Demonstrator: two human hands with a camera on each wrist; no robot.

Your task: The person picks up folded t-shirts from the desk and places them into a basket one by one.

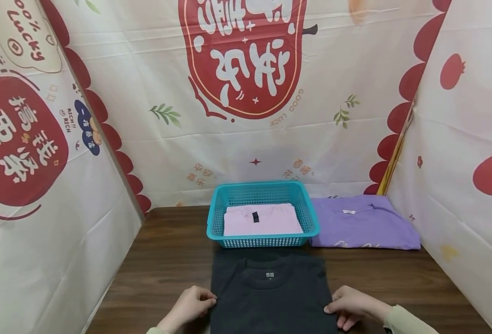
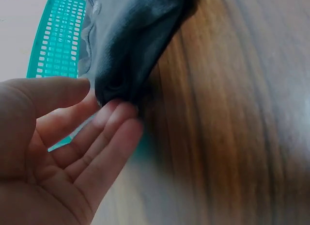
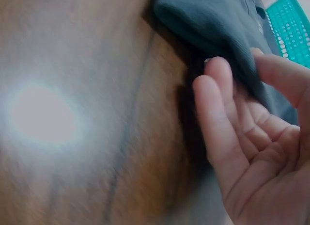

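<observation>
Since the dark shirt (image 1: 285, 304) lay wide, my left hand (image 1: 191, 304) and right hand (image 1: 351, 304) each pinched a side edge between thumb and fingers, presumably for even control.

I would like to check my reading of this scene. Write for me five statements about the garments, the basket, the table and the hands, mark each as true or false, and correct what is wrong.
1. In the head view, the purple garment lies to the right of the turquoise basket. True.
2. The basket is empty. False: a folded pink garment lies in it.
3. The left hand and the right hand pinch opposite side edges of the dark shirt. True.
4. The dark shirt's neck end points away from the basket. False: its collar is at the end near the basket.
5. The table has a brown wood-grain top. True.
</observation>
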